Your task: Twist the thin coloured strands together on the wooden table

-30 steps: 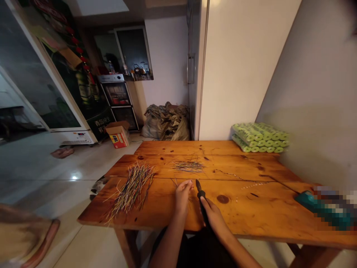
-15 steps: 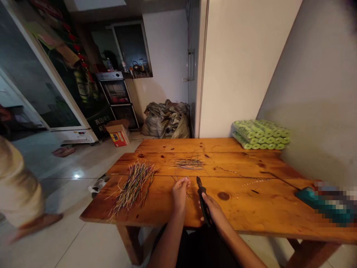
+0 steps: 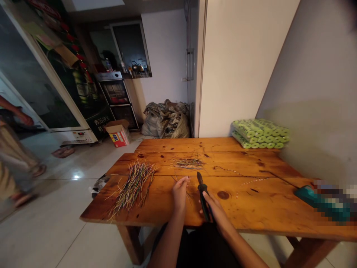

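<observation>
My right hand (image 3: 212,206) is wrapped round the dark handles of a pair of pliers (image 3: 203,190), whose jaws point away from me above the table. Just left of the jaws, my left hand (image 3: 180,188) is closed in a pinch on a thin wire, mostly hidden by the fingers. Other thin strands show close beside that hand on the wood. Beyond it lies a small pile of cut wires (image 3: 188,163). A bigger bundle of multicoloured wires (image 3: 135,186) is spread at the left of the table.
The wooden table (image 3: 234,216) bears a green pack of rolls (image 3: 260,133) at its back right and a teal object (image 3: 306,195), partly blurred out, at the right. A beaded strand (image 3: 234,172) lies nearby. People's legs (image 3: 13,156) are at the left, beside a glass-door fridge (image 3: 69,136).
The pliers have tilted slightly, their tip rising a little; my left hand has hardly moved. At the left, the walking person has shifted, and an arm and more legs now show.
</observation>
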Tool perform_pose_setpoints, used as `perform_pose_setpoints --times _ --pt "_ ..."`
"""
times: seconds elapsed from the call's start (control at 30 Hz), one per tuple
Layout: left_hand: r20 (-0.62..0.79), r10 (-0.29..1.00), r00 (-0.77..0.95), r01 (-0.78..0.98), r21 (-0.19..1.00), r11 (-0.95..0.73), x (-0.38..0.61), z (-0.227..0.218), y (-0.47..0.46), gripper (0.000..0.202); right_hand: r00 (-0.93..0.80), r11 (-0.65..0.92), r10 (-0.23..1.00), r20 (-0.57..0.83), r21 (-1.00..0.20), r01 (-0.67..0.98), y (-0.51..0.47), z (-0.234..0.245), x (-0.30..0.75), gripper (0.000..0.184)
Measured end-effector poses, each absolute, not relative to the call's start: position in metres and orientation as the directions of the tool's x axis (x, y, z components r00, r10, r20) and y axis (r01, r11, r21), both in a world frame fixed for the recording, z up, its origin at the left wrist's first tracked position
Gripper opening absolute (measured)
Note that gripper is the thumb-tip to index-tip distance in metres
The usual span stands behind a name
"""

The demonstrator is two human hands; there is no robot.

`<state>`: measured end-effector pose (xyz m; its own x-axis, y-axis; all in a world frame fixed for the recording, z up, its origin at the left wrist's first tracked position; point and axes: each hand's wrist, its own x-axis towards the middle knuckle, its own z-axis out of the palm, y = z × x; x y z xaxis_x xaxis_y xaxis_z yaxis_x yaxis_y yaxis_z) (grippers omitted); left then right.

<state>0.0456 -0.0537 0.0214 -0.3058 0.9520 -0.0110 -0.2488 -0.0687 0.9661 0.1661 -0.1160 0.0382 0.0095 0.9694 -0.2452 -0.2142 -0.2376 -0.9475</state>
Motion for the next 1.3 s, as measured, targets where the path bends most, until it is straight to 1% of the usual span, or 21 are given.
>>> perform_pose_setpoints --times 0.13,0.23,0.33,0.43,0.53,0.67,0.77,0.87,1.0,1.1,1.2,1.3 --pt "0.011 0.977 -0.213 -0.222 0.973 -0.059 0.050 0.018 -0.060 0.023 -0.024 -0.214 0.974 -0.227 -0.873 -0.438 -0.117 0.038 0.170 0.041" --pt "0.038 0.989 -0.143 -0.190 0.980 -0.065 0.053 0.017 -0.068 0.021 -0.054 -0.236 0.968 -0.244 -0.819 -0.524 -0.119 0.039 0.171 0.039" --pt "0.071 0.991 -0.111 -0.149 0.985 -0.088 0.055 0.016 -0.072 0.019 -0.059 -0.245 0.965 -0.255 -0.801 -0.547 -0.121 0.043 0.171 0.039" --pt "0.118 0.987 -0.112 -0.112 0.985 -0.130 0.055 0.017 -0.072 0.017 -0.049 -0.224 0.970 -0.236 -0.804 -0.551 -0.123 0.045 0.172 0.036" --pt "0.149 0.977 -0.152 -0.082 0.983 -0.163 0.055 0.015 -0.071 0.014 -0.028 -0.197 0.975 -0.220 -0.804 -0.562 -0.123 0.045 0.174 0.033" --pt "0.156 0.960 -0.232 -0.045 0.984 -0.171 0.054 0.009 -0.070 0.017 0.029 -0.147 0.980 -0.199 -0.808 -0.570 -0.123 0.044 0.175 0.035" --pt "0.177 0.941 -0.288 -0.007 0.982 -0.187 0.051 0.009 -0.071 0.018 0.078 -0.118 0.980 -0.186 -0.844 -0.523 -0.122 0.044 0.177 0.035" --pt "0.208 0.897 -0.391 0.035 0.977 -0.211 0.047 0.014 -0.070 0.020 0.096 -0.150 0.973 -0.208 -0.896 -0.418 -0.123 0.042 0.176 0.039" --pt "0.240 0.826 -0.509 0.080 0.969 -0.232 0.040 0.024 -0.068 0.022 0.026 -0.248 0.966 -0.259 -0.947 -0.206 -0.121 0.038 0.169 0.045" --pt "0.254 0.796 -0.549 0.099 0.966 -0.240 0.034 0.029 -0.066 0.022 -0.027 -0.218 0.976 -0.216 -0.973 -0.082 -0.118 0.035 0.163 0.044" --pt "0.260 0.774 -0.578 0.104 0.964 -0.246 0.031 0.032 -0.065 0.022 -0.030 -0.201 0.979 -0.200 -0.979 -0.039 -0.117 0.032 0.160 0.044" --pt "0.266 0.779 -0.568 0.100 0.961 -0.256 0.032 0.033 -0.065 0.021 -0.036 -0.203 0.979 -0.202 -0.979 -0.021 -0.117 0.033 0.160 0.044"
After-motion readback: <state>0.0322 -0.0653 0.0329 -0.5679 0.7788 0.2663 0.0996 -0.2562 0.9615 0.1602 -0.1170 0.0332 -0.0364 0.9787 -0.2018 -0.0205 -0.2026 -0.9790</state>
